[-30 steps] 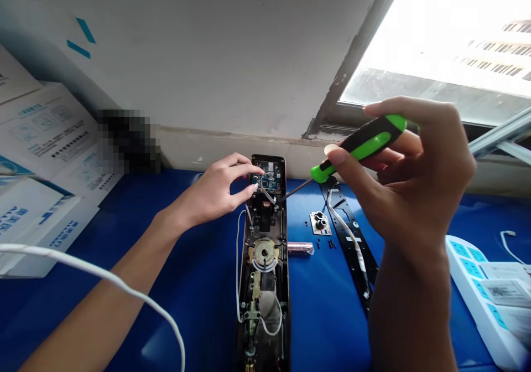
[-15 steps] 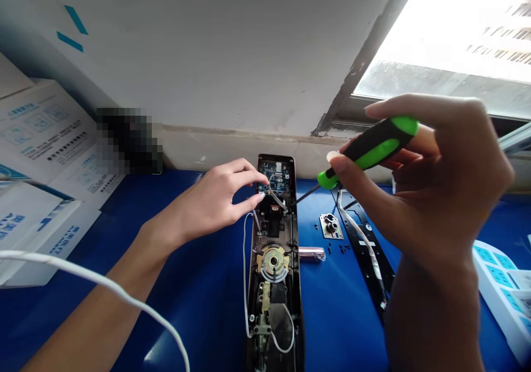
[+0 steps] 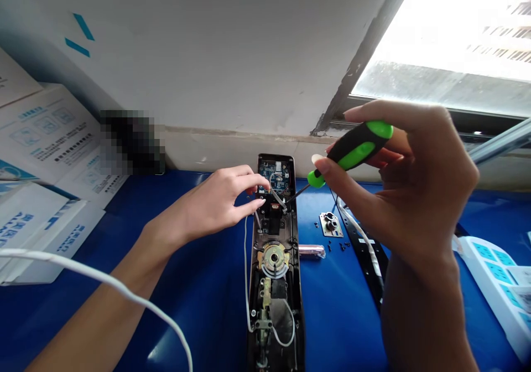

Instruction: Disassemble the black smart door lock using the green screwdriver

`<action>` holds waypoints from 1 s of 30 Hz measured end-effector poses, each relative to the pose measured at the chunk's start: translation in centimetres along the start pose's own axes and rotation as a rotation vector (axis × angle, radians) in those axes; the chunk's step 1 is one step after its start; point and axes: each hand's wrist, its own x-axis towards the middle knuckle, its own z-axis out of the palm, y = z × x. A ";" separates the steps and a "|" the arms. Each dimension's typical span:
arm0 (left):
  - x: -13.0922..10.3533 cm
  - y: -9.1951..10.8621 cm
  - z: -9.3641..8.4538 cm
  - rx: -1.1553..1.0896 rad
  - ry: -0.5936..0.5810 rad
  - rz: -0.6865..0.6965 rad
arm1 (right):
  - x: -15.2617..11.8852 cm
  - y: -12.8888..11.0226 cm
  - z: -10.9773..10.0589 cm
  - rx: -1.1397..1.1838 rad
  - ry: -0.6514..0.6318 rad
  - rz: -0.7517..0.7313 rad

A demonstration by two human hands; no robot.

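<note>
A green-and-black screwdriver [image 3: 352, 153] is being clamped between the thumb and fingers of the right hand [image 3: 410, 178], its tip being held near the cable [image 3: 277, 196] inside the long black housing [image 3: 276, 305]. The left hand [image 3: 219, 200] is being held with thumb and forefinger apart beside the circuit board [image 3: 275, 177], contact being unclear. A lens module [image 3: 331, 225] is being supported by the blue table [image 3: 332, 316].

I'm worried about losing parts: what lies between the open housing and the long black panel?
In the head view: a small metal plate, tiny dark screws and a shiny pinkish cylinder.
</note>
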 end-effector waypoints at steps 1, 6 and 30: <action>0.0 0.0 0.0 0.003 0.002 0.005 | 0.0 0.1 -0.1 -0.007 -0.003 -0.018; 0.0 0.1 -0.1 0.003 -0.031 0.004 | -0.1 0.4 -0.1 0.016 0.068 -0.050; 0.3 0.5 1.5 0.066 -0.064 -0.061 | -0.7 0.7 0.3 -0.026 -0.049 -0.112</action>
